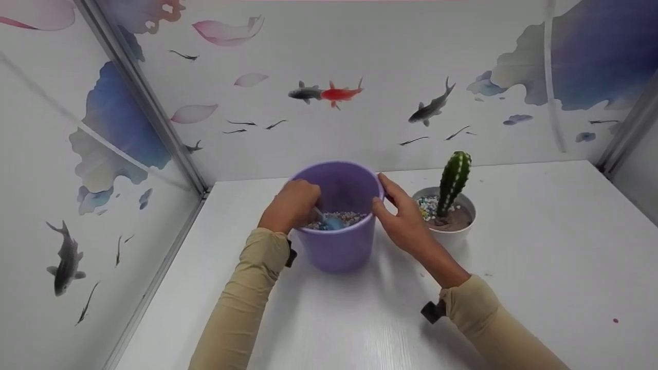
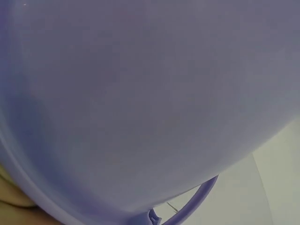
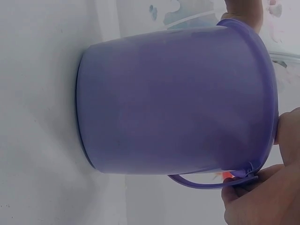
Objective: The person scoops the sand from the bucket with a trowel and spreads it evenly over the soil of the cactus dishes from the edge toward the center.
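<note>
A purple bucket [image 1: 336,252] stands upright on the white table, with small multicoloured pebbles [image 1: 351,218] inside. Over its left rim reaches my left hand [image 1: 293,203], which grips the handle of a light blue scoop [image 1: 333,223]; the scoop's head lies in the pebbles. My right hand [image 1: 403,216] holds the bucket's right rim, thumb in front and fingers farther back. In the right wrist view, those fingers are at the bucket's hanging handle [image 3: 201,185]. The left wrist view is mostly filled by the bucket wall [image 2: 154,103].
Right of the bucket, just beyond my right hand, stands a white pot [image 1: 452,235] with a green cactus [image 1: 455,180], brown soil and some coloured pebbles. A wall panel [image 1: 360,139] with painted fish rises behind the table. A small red speck [image 1: 615,320] lies at the right.
</note>
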A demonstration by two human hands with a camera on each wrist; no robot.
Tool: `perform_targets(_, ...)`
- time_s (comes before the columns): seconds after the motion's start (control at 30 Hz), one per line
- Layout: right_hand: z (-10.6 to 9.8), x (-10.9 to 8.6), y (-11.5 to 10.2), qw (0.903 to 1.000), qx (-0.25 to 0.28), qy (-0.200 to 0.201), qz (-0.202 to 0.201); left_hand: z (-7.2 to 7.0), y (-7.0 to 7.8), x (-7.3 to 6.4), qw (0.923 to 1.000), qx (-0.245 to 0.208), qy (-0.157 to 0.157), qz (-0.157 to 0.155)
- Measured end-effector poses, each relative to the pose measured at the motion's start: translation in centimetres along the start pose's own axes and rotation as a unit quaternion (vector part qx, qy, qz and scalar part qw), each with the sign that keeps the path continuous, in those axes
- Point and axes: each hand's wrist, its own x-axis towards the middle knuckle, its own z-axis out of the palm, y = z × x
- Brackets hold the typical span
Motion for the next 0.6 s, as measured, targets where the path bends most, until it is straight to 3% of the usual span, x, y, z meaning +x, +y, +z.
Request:
perform_targets(0.3, -0.1, -0.01, 0.26, 1.0, -0.003, 0.0, -0.002, 0.6, -0.47, 0.19, 0.9975, -0.064, 0.029, 0.003)
perform_targets(0.6, -0.07, 0.02, 0.38, 0.9998, 0.002, -0.003, -0.018, 0.84, -0.88, 0.07, 0.9983, -0.044, 0.039, 0.001)
